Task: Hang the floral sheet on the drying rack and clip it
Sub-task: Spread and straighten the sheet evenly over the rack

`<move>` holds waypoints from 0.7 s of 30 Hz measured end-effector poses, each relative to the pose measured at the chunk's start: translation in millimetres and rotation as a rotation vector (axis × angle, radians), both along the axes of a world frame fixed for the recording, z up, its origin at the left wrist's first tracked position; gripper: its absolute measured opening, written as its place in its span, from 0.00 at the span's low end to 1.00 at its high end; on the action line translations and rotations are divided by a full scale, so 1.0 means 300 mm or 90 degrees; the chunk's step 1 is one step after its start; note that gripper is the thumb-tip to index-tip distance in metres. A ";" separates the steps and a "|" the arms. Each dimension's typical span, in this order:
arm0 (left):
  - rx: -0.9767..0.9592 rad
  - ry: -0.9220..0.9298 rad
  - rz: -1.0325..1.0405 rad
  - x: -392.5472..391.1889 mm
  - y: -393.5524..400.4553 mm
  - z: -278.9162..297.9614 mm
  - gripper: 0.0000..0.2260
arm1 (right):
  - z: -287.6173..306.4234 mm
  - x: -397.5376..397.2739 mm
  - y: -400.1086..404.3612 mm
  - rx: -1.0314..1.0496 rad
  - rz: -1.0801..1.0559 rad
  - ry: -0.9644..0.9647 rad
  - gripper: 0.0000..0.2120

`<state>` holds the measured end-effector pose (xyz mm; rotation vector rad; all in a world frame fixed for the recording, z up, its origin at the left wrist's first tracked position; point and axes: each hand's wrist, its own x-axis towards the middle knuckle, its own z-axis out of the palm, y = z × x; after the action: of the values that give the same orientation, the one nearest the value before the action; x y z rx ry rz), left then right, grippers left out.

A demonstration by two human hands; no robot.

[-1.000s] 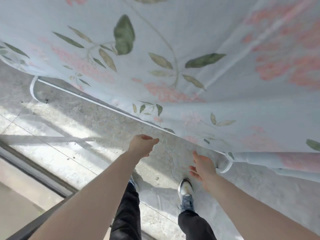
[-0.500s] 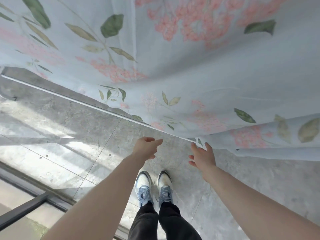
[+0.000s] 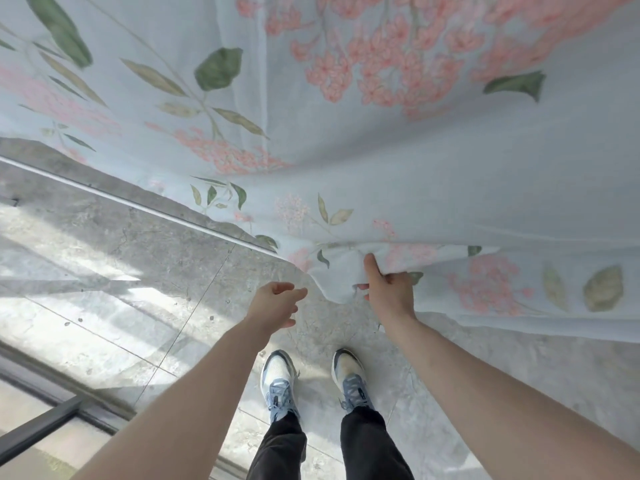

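Note:
The floral sheet (image 3: 398, 161), pale blue with pink blossoms and green leaves, hangs in front of me and fills the upper part of the view. My right hand (image 3: 389, 289) pinches its lower hem, thumb on the front of the cloth and fingers behind it. My left hand (image 3: 277, 304) hovers just left of the hem with relaxed, slightly curled fingers and holds nothing. A thin white rail of the drying rack (image 3: 131, 202) runs low over the floor, partly hidden by the sheet. No clip is in view.
I stand on a grey concrete floor (image 3: 104, 289) with sunlit patches, my two sneakers (image 3: 280, 379) below the hands. A dark metal frame (image 3: 38, 427) with glass lies at the lower left.
My right hand has closed on the sheet's hem, which it only reached toward before. The view has shifted right along the sheet. My left hand stays free beside the hem.

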<state>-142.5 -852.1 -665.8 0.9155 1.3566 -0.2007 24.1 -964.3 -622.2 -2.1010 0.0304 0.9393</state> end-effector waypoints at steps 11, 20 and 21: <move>-0.231 -0.159 0.314 0.144 -0.160 0.000 0.21 | 0.128 0.052 0.039 0.120 -0.012 0.128 0.10; 0.013 -0.121 0.257 0.186 -0.149 0.128 0.10 | -0.011 -0.083 -0.237 -0.046 -0.083 0.204 0.12; 0.038 -0.118 0.255 0.185 -0.142 0.143 0.11 | -0.040 -0.107 -0.261 -0.071 -0.104 0.253 0.14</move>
<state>-87.0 -894.7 -622.8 0.6754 1.3476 0.2282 -8.1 -1042.6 -634.2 -1.9434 0.4611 1.2622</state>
